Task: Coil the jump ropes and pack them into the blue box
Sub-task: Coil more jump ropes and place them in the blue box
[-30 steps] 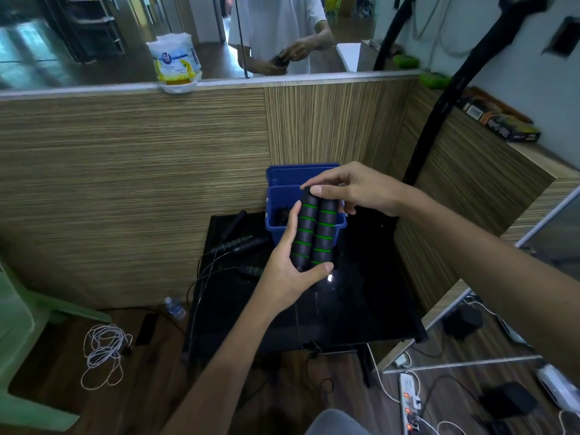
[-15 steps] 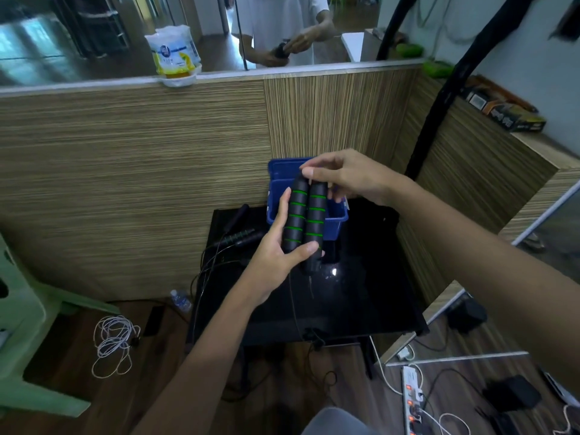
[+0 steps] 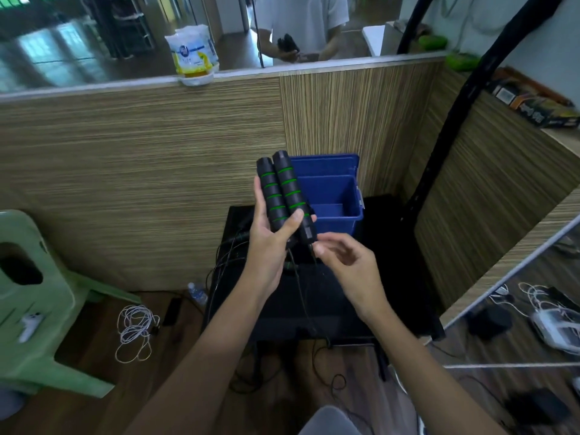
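Observation:
My left hand [image 3: 270, 246] grips two black jump rope handles with green rings [image 3: 282, 193], held side by side and upright in front of the blue box [image 3: 332, 196]. The thin black rope [image 3: 301, 287] hangs down from the handles' lower ends. My right hand [image 3: 345, 265] is just below the handles, its fingertips pinching the rope where it leaves the right handle. The blue box stands open on the black table [image 3: 329, 302], lid tilted back. More black jump ropes [image 3: 232, 246] lie on the table's left part, partly hidden by my left hand.
A wood-grain partition wall runs behind and to the right of the table. A green plastic chair [image 3: 37, 296] stands at the left. A white cable coil [image 3: 135, 328] and a small bottle [image 3: 197, 293] lie on the floor. A black stand pole [image 3: 439, 152] rises at right.
My left hand raised the handles and tilted them upright. My right hand left the handles' top ends and dropped to the rope below them. The view shifted.

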